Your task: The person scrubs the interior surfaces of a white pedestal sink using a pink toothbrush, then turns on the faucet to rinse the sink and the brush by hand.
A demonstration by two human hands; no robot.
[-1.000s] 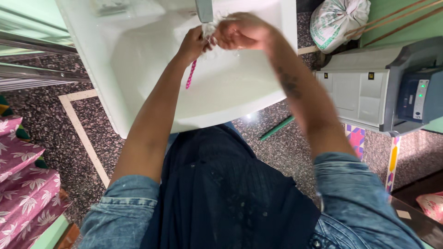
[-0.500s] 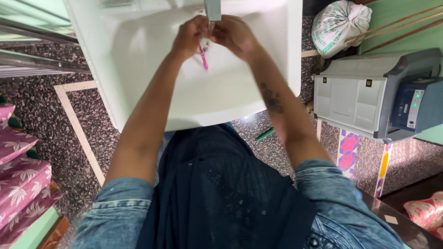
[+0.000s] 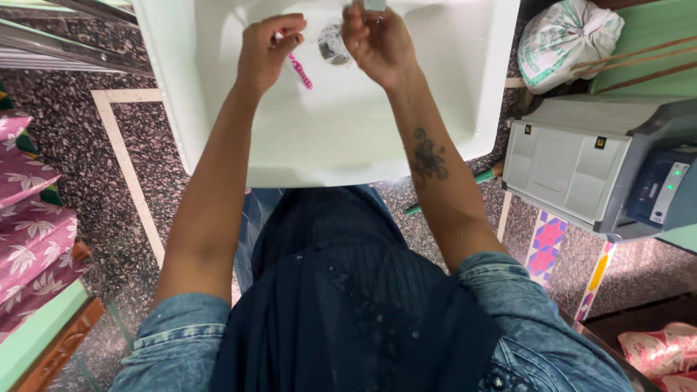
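Below left hand [image 3: 267,45] grip, pink toothbrush [image 3: 300,71] slanting over sink [image 3: 348,138]

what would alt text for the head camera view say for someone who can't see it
Seen from above, a person's left hand holds a pink toothbrush over a white sink, while the right hand reaches up to the tap near the drain. A grey printer sits to the right.
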